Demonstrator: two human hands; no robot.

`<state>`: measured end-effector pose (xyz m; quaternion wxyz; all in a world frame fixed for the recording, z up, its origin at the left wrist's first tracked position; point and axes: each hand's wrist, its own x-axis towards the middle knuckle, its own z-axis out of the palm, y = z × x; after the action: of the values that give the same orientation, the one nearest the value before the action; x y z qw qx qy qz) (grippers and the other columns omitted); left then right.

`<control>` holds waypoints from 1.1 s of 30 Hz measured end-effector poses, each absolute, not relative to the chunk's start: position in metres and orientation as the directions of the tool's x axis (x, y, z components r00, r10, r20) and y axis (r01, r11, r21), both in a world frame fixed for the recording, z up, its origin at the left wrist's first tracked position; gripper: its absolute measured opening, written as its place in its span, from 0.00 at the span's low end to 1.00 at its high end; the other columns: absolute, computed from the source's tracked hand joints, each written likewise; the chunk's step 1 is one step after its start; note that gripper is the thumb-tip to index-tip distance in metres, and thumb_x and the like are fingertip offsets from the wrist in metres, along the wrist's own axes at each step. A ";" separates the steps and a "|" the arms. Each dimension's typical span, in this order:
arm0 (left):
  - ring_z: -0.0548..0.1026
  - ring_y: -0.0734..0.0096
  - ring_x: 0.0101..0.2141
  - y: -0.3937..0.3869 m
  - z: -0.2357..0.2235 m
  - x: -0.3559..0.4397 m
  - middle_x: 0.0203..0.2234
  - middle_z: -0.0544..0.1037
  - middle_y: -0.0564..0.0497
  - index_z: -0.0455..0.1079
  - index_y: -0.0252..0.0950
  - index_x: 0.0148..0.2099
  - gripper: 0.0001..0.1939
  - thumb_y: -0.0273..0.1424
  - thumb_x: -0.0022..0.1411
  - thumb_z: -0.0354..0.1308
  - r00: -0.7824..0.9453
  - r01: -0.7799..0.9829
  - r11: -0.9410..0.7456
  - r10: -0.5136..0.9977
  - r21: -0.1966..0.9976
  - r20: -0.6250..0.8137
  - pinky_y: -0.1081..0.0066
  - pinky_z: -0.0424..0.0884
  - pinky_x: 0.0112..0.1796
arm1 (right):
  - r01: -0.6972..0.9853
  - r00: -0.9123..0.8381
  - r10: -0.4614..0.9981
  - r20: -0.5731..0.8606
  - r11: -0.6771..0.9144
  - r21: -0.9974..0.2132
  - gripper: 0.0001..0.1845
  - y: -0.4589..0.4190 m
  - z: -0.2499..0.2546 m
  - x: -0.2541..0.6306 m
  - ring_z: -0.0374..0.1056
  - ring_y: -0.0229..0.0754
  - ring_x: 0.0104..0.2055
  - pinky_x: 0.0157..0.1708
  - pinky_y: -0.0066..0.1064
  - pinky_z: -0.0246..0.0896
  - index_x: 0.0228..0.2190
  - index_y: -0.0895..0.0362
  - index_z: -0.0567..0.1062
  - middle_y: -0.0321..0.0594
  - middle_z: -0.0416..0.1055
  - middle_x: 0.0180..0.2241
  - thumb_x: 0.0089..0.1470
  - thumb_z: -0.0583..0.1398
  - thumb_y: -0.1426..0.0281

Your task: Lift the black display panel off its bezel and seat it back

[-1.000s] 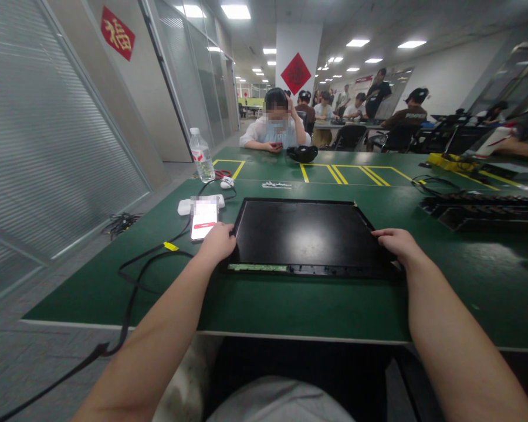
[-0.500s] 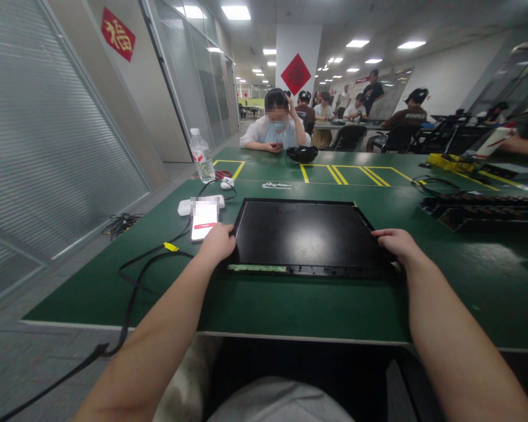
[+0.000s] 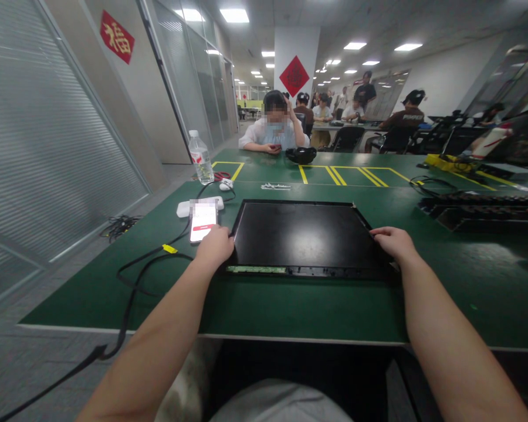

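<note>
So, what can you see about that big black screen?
The screen is a flat, dark, glossy rectangle with a plastic-looking black frame and pale glare. A green strip fills part of its near edge. It's face up, roughly level, over the green table; whether it rests there is unclear. The left hand and right hand grip its sides.

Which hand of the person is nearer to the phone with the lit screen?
Left. The left hand is just by the phone's lower right corner, gripping the black panel's left edge; the right hand is across the panel, at its right edge.
</note>
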<state>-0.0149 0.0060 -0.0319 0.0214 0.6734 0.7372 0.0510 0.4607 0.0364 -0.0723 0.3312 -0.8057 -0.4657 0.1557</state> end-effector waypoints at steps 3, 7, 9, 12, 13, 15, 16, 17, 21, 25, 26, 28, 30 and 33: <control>0.81 0.48 0.50 0.008 -0.033 -0.016 0.50 0.80 0.33 0.80 0.32 0.47 0.16 0.28 0.70 0.51 -0.085 0.990 0.079 0.995 0.113 0.049 0.61 0.76 0.47 | 0.650 0.514 0.857 0.043 -0.357 -0.671 0.12 0.037 -0.072 0.460 0.72 0.43 0.29 0.33 0.33 0.66 0.31 0.54 0.85 0.39 0.78 0.27 0.45 0.63 0.74; 0.81 0.48 0.49 0.012 -0.036 -0.019 0.47 0.81 0.35 0.81 0.34 0.43 0.14 0.28 0.69 0.52 -0.098 0.982 0.088 0.994 0.168 0.053 0.61 0.76 0.46 | 0.656 0.521 0.852 0.053 -0.360 -0.664 0.12 0.034 -0.070 0.456 0.72 0.43 0.28 0.32 0.33 0.66 0.32 0.53 0.86 0.39 0.78 0.26 0.45 0.63 0.74; 0.81 0.48 0.48 0.013 -0.037 -0.020 0.47 0.82 0.35 0.81 0.35 0.41 0.13 0.28 0.68 0.53 -0.111 0.974 0.095 0.992 0.204 0.064 0.60 0.76 0.45 | 0.669 0.521 0.850 0.076 -0.351 -0.656 0.12 0.033 -0.069 0.454 0.72 0.43 0.29 0.32 0.33 0.66 0.31 0.53 0.86 0.39 0.78 0.27 0.46 0.63 0.74; 0.81 0.49 0.47 0.015 -0.036 -0.022 0.47 0.82 0.36 0.80 0.35 0.40 0.12 0.26 0.66 0.53 -0.118 0.961 0.088 0.988 0.263 0.102 0.61 0.75 0.46 | 0.673 0.523 0.848 0.082 -0.352 -0.651 0.11 0.031 -0.068 0.450 0.72 0.43 0.30 0.32 0.32 0.65 0.31 0.54 0.85 0.40 0.79 0.29 0.47 0.62 0.74; 0.80 0.51 0.48 0.016 -0.035 -0.023 0.47 0.82 0.37 0.79 0.35 0.40 0.12 0.26 0.66 0.53 -0.117 0.954 0.079 0.986 0.291 0.115 0.61 0.75 0.46 | 0.670 0.525 0.848 0.076 -0.357 -0.651 0.12 0.031 -0.067 0.450 0.72 0.43 0.30 0.32 0.32 0.64 0.32 0.54 0.85 0.40 0.80 0.29 0.47 0.62 0.74; 0.80 0.53 0.49 0.018 -0.035 -0.024 0.46 0.82 0.40 0.78 0.36 0.40 0.10 0.26 0.65 0.54 -0.140 0.924 0.081 0.981 0.375 0.133 0.62 0.74 0.49 | 0.669 0.526 0.848 0.063 -0.367 -0.647 0.12 0.031 -0.067 0.450 0.72 0.43 0.31 0.33 0.32 0.65 0.32 0.54 0.86 0.41 0.80 0.30 0.47 0.62 0.74; 0.80 0.54 0.49 0.019 -0.035 -0.024 0.45 0.83 0.41 0.77 0.36 0.40 0.09 0.27 0.65 0.55 -0.171 0.897 0.097 0.976 0.432 0.137 0.62 0.74 0.50 | 0.670 0.524 0.850 0.057 -0.370 -0.643 0.12 0.032 -0.067 0.450 0.73 0.44 0.31 0.33 0.32 0.65 0.32 0.54 0.86 0.41 0.80 0.31 0.47 0.62 0.74; 0.80 0.54 0.49 0.019 -0.034 -0.023 0.43 0.83 0.43 0.76 0.37 0.40 0.07 0.28 0.65 0.56 -0.212 0.859 0.119 0.968 0.498 0.135 0.62 0.74 0.50 | 0.671 0.521 0.852 0.050 -0.373 -0.640 0.13 0.033 -0.068 0.451 0.73 0.44 0.32 0.34 0.32 0.65 0.33 0.54 0.86 0.41 0.80 0.31 0.47 0.62 0.74; 0.82 0.59 0.39 0.017 -0.033 -0.018 0.35 0.83 0.48 0.73 0.38 0.40 0.03 0.29 0.63 0.60 -0.334 0.562 0.200 0.942 0.803 -0.001 0.65 0.76 0.41 | 0.674 0.514 0.856 0.062 -0.358 -0.646 0.15 0.037 -0.074 0.455 0.75 0.46 0.36 0.37 0.33 0.67 0.36 0.53 0.86 0.42 0.82 0.35 0.46 0.64 0.73; 0.79 0.65 0.28 0.013 -0.028 -0.011 0.26 0.78 0.54 0.71 0.38 0.45 0.07 0.29 0.64 0.63 -0.350 0.304 0.279 0.922 0.911 -0.165 0.69 0.73 0.31 | 0.683 0.514 0.854 0.077 -0.354 -0.639 0.15 0.040 -0.077 0.458 0.77 0.48 0.39 0.40 0.34 0.69 0.39 0.53 0.86 0.44 0.83 0.38 0.47 0.65 0.72; 0.78 0.65 0.26 0.012 -0.026 -0.010 0.25 0.77 0.55 0.71 0.39 0.46 0.07 0.29 0.65 0.62 -0.351 0.268 0.294 0.917 0.917 -0.191 0.70 0.72 0.30 | 0.685 0.513 0.856 0.068 -0.361 -0.633 0.15 0.040 -0.076 0.458 0.77 0.48 0.39 0.41 0.34 0.69 0.39 0.54 0.86 0.44 0.83 0.39 0.47 0.65 0.72; 0.77 0.67 0.23 0.011 -0.023 -0.007 0.23 0.76 0.56 0.69 0.39 0.49 0.09 0.27 0.67 0.61 -0.344 0.192 0.322 0.907 0.927 -0.243 0.71 0.72 0.28 | 0.688 0.509 0.859 0.048 -0.373 -0.622 0.16 0.039 -0.075 0.458 0.77 0.49 0.40 0.41 0.35 0.69 0.40 0.55 0.87 0.45 0.83 0.40 0.48 0.65 0.71; 0.75 0.69 0.21 0.010 -0.020 -0.005 0.23 0.76 0.57 0.68 0.39 0.52 0.13 0.25 0.67 0.61 -0.335 0.119 0.330 0.901 0.936 -0.275 0.71 0.71 0.26 | 0.686 0.513 0.858 0.035 -0.384 -0.618 0.17 0.038 -0.073 0.456 0.77 0.48 0.39 0.40 0.35 0.69 0.42 0.56 0.87 0.46 0.83 0.39 0.49 0.65 0.72; 0.74 0.69 0.18 0.009 -0.018 -0.003 0.21 0.76 0.57 0.68 0.39 0.53 0.15 0.22 0.65 0.61 -0.331 0.041 0.320 0.898 0.947 -0.289 0.72 0.71 0.24 | 0.676 0.521 0.853 0.028 -0.392 -0.624 0.18 0.036 -0.071 0.454 0.77 0.47 0.38 0.39 0.33 0.69 0.43 0.56 0.87 0.45 0.83 0.38 0.50 0.64 0.72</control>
<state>-0.0031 0.0091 -0.0178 0.4602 0.3507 0.6695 0.4659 0.4538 0.0364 -0.0715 0.2949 -0.8206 -0.4658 0.1502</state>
